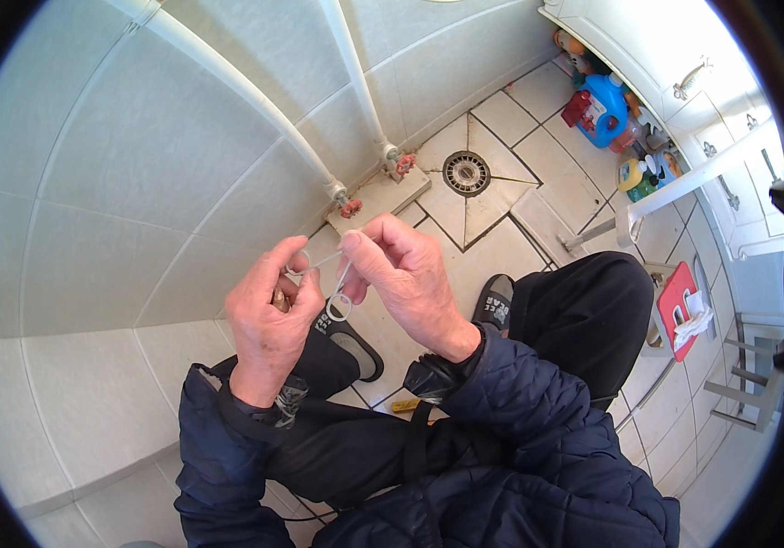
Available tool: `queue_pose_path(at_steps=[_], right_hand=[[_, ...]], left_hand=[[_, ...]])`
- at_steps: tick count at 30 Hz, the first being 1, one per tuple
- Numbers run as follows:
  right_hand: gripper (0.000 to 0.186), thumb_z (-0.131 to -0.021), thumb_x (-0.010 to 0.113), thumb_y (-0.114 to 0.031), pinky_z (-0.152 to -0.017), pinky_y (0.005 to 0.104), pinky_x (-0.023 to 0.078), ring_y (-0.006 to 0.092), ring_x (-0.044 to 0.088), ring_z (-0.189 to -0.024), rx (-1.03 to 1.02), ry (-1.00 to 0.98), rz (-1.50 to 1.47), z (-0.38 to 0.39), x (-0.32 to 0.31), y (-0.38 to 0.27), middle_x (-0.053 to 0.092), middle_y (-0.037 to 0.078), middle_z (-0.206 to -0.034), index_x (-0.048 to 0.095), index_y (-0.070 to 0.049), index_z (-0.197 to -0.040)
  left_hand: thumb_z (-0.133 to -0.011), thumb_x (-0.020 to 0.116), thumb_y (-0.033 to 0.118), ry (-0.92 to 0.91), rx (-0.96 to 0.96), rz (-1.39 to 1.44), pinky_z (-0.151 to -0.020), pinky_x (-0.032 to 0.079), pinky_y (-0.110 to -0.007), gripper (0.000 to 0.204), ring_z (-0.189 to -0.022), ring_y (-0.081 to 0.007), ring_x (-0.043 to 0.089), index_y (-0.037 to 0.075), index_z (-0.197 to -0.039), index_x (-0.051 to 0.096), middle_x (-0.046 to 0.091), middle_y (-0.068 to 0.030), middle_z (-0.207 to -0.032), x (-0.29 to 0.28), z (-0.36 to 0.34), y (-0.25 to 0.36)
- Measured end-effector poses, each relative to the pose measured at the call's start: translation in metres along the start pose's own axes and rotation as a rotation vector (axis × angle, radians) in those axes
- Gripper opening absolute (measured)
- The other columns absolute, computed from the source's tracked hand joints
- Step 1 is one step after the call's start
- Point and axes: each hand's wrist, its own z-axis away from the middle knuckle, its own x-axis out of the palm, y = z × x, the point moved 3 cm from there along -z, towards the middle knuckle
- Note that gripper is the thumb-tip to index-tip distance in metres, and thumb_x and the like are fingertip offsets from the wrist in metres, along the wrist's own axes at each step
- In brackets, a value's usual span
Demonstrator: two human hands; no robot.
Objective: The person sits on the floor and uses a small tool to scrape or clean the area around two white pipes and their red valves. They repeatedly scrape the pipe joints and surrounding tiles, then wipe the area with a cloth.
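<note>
In front of me my left hand (273, 310) has its fingers curled, holding part of a thin white cord (341, 305). A small brownish, metallic-looking object (278, 299) sits in the same fingers, partly hidden. My right hand (405, 283), just to the right, pinches the cord between thumb and fingers, and a loop of it hangs below. Behind my hands, two white wall pipes (250, 94) end in red valve wheels (350, 207) at a low ledge (417, 187).
A floor drain (466, 173) lies beyond my hands. Right: bottles (602, 111) beside white cabinets (684, 55), a white rail (675, 187), a red board (676, 306) and grey stool-like frame (743, 393). Left: tiled wall (109, 146). A yellow object (405, 405) lies between my legs.
</note>
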Motion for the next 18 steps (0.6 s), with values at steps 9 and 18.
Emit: queue_pose_path(at_steps=[9,18], right_hand=[[0.024,-0.104,0.059,-0.022,-0.057,0.0246,0.052,0.0105,0.064,-0.063,0.017,-0.004,-0.035,0.000,0.001,-0.001,0.066,0.006,-0.076,0.059,0.001,-0.096],[0.022,-0.104,0.058,-0.022,-0.055,0.0270,0.052,0.0132,0.063,-0.062,0.079,0.031,-0.164,-0.004,-0.010,0.001,0.065,0.008,-0.079,0.058,-0.002,-0.095]], left_hand=[[-0.090,0.055,-0.012,0.014,0.037,0.019,-0.057,0.046,-0.021,0.039,-0.076,-0.0077,0.062,-0.003,-0.127,0.064,0.062,-0.0063,-0.099,-0.001,0.001,0.003],[-0.087,0.060,-0.012,0.009,0.067,0.082,-0.058,0.050,-0.023,0.038,-0.074,-0.0133,0.069,-0.003,-0.124,0.065,0.067,-0.0090,-0.093,-0.002,0.002,0.005]])
